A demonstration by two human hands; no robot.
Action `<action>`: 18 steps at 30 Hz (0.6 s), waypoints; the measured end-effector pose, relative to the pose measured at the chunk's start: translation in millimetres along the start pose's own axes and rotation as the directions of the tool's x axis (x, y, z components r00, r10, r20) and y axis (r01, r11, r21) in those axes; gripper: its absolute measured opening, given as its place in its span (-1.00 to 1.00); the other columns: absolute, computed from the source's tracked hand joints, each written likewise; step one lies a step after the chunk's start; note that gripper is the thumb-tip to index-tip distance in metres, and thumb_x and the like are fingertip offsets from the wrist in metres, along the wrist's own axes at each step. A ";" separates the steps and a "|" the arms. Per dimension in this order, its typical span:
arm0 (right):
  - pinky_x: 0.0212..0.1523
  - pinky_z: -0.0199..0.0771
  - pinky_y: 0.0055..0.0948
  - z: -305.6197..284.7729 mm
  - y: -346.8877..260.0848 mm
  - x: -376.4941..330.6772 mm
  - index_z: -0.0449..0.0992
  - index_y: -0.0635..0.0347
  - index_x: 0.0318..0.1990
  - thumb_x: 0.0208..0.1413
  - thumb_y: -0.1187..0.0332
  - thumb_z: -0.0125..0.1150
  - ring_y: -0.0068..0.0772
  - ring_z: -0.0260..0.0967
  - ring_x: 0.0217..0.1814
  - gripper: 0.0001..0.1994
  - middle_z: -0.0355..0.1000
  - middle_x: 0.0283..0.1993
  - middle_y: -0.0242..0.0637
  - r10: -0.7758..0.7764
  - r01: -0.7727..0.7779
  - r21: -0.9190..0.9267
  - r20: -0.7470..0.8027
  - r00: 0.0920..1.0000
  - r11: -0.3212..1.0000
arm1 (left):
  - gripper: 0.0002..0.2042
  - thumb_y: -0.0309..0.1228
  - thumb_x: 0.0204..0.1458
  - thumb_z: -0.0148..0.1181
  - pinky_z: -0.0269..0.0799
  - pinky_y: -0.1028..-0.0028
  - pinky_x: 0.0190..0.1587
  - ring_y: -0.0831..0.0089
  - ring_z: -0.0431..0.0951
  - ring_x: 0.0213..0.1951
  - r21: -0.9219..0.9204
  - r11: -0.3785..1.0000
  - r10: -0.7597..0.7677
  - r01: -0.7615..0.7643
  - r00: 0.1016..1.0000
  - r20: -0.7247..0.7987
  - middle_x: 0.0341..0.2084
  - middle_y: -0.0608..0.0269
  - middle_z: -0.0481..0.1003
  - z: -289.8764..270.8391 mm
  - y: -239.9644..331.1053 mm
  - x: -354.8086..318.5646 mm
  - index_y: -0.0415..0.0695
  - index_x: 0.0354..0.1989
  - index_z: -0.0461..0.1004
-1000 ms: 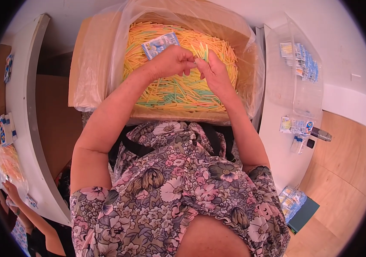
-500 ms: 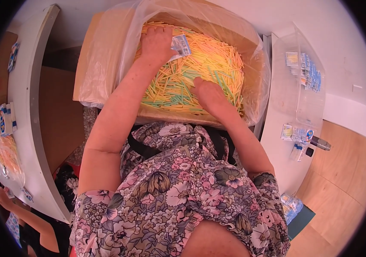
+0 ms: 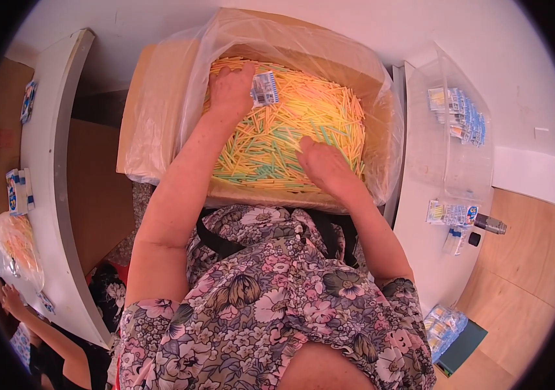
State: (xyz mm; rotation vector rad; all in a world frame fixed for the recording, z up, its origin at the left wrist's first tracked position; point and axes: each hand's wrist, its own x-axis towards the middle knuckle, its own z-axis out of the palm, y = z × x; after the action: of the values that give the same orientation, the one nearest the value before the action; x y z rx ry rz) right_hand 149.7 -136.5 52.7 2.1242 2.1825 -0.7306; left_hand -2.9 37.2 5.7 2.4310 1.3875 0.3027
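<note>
A lined cardboard box (image 3: 160,117) in front of me is filled with short thin pastel sticks (image 3: 316,97), yellow, orange, pink and green. My left hand (image 3: 231,91) is over the far left part of the heap, closed on a small blue-and-white printed packet (image 3: 264,89) that shows beside the thumb. Its other fingertips are partly hidden against the sticks. Nearer to me on the right, my right hand (image 3: 326,168) rests on the heap with its fingers curled together at the sticks. What those fingers pinch, if anything, is too small to make out.
On the right, a clear plastic bin (image 3: 433,143) holds several packets. More packets (image 3: 450,213) and a metal-tipped tool (image 3: 490,224) lie nearby. A white table (image 3: 63,195) on the left bears a bag of sticks (image 3: 14,247); another person's hand (image 3: 12,300) is beside it.
The view has tilted, so the box appears lower. My left hand has shifted slightly left and nearer with the packet. My right hand stays low in the heap, its fingers slightly moved.
</note>
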 end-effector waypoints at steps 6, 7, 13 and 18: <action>-0.34 0.36 -0.21 6.8 25.6 3.2 0.26 0.35 -0.32 0.21 0.24 -0.11 -0.05 0.38 -0.38 -0.72 0.40 -0.44 0.03 0.109 -0.106 0.353 0.010 0.994 0.930 | -0.66 -0.54 -0.21 0.21 0.27 0.11 -0.08 0.06 0.49 -0.17 -0.045 0.998 -0.045 0.049 0.996 0.074 -0.34 0.04 0.52 -10.8 10.8 -0.6 -0.12 -0.18 0.37; -0.38 0.39 -0.33 6.6 27.6 8.2 0.26 0.30 -0.30 0.25 0.20 -0.09 -0.29 0.40 -0.41 -0.72 0.44 -0.44 -0.13 0.119 -0.127 0.494 0.046 0.992 0.860 | -0.68 -0.54 -0.19 0.19 0.28 0.11 -0.10 0.07 0.51 -0.21 -0.066 0.997 -0.037 0.040 0.998 0.043 -0.37 0.03 0.53 -8.8 9.7 -0.7 -0.12 -0.19 0.37; -0.47 0.42 -0.52 -7.8 25.1 18.6 0.36 0.20 -0.29 0.22 0.23 -0.03 -0.56 0.36 -0.44 -0.78 0.43 -0.43 -0.37 0.042 -0.325 0.875 0.332 0.942 0.359 | -0.73 -0.52 -0.15 0.18 0.29 0.09 -0.17 0.08 0.54 -0.29 -0.080 0.996 -0.028 0.035 0.996 0.086 -0.45 0.02 0.53 -7.0 6.4 -0.8 -0.11 -0.21 0.38; -0.53 0.47 -0.42 -4.1 20.5 25.5 0.38 0.21 -0.32 0.20 0.23 -0.01 -0.51 0.35 -0.48 -0.78 0.41 -0.45 -0.33 0.062 -0.416 0.895 0.412 0.909 0.160 | -0.75 -0.48 -0.11 0.20 0.30 0.10 -0.18 0.11 0.52 -0.23 -0.067 0.997 0.030 -0.031 0.999 -0.017 -0.37 0.07 0.52 6.0 -0.7 0.0 -0.12 -0.20 0.40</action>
State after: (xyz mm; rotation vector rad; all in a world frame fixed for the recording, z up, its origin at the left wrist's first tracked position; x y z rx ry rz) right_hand 168.4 -111.7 41.6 2.2903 1.0341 -2.7477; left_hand -1.5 36.5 -0.1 2.4017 1.3262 0.3706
